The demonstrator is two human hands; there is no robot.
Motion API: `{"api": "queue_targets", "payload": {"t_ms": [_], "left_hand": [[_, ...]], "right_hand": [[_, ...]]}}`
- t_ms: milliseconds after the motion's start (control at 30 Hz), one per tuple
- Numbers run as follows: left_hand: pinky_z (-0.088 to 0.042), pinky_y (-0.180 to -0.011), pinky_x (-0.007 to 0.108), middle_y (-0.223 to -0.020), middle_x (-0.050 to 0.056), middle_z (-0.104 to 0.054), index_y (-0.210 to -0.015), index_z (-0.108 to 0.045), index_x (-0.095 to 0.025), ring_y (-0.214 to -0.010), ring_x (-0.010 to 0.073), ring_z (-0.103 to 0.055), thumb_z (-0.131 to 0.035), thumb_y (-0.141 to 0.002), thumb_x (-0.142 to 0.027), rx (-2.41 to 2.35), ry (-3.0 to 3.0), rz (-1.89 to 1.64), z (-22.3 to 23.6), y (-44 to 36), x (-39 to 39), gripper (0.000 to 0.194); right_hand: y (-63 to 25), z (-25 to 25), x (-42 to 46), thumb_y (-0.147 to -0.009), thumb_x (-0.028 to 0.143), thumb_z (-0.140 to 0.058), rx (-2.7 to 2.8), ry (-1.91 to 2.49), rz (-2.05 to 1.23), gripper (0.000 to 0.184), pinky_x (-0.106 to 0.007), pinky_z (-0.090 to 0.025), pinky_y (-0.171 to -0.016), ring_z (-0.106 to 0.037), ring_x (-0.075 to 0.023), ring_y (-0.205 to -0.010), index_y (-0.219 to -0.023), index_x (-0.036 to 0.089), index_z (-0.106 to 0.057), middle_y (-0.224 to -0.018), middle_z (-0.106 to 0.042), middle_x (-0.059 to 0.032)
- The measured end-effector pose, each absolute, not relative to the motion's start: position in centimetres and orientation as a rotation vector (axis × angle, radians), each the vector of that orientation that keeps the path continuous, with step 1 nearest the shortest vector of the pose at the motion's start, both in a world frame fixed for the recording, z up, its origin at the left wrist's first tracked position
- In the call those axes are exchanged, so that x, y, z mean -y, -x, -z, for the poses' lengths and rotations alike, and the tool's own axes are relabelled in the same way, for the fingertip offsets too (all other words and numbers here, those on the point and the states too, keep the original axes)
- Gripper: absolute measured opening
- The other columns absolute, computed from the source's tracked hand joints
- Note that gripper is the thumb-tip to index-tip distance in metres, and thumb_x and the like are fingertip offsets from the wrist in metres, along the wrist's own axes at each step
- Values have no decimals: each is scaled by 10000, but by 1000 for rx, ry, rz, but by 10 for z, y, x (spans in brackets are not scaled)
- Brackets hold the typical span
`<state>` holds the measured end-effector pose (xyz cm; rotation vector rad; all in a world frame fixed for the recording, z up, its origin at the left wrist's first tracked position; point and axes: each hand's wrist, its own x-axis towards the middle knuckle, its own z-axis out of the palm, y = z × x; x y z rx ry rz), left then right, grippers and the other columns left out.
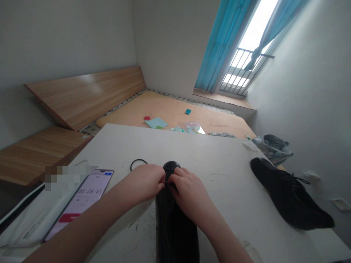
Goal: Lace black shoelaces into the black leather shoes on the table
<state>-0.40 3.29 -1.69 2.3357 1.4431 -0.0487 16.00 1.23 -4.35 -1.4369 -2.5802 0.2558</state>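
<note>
- Two bare hands work at 1 black shoe (179, 233), soft matte upper w/ a smooth, rounded tip toward 12 o'clock; it lies on the table at 6 o'clock, its near part cut by the view edge.
- L hand (149, 179): fingers curled at shoe's front; tips partly hidden, so I cannot tell if they grip smth.
- R hand (188, 186): fingers bent, touching the shoe approx. opposite L hand; cannot tell what is pinched.
- Thin black cord (138, 159) makes a round loop just beside L hand, at 10 o'clock.
- 2nd black shoe (287, 197), same dull material, thin laces, at 3–4 o'clock, well apart from hands.
- White table (214, 160), flat, w/ scuffs.
- Phone (87, 197), glossy rectangle, at 8–9 o'clock, timer 00:28:01.
- Crumpled plastic bag (274, 146), semi-transp., at 2–3 o'clock.
</note>
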Motion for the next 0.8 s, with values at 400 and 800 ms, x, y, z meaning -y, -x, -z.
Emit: {"api": "queue_targets", "payload": {"t_ms": [400,800], "left_hand": [[-451,-767,253,-885,-2,-756,-918,-741,-229,-824,176,-665,-438,-943,-263,-1123,-2161,-512,-13,1,-25,306],[-480,-707,238,-934,-27,-778,-1003,-764,-280,-836,178,-696,-560,-884,-241,-1121,-2106,-657,-17,5,-18,239]], "right_hand": [[-185,11,-5,-955,147,-461,2080,1235,-623,125,-287,-428,-676,-584,-171,-747,-882,214,-535,-817,-646,-13],[-181,14,0,-869,284,-592,1542,1064,-1115,83,-257,-446,-625,-586,-150,-700,-871,218,-642,-762,-650,4]]}}
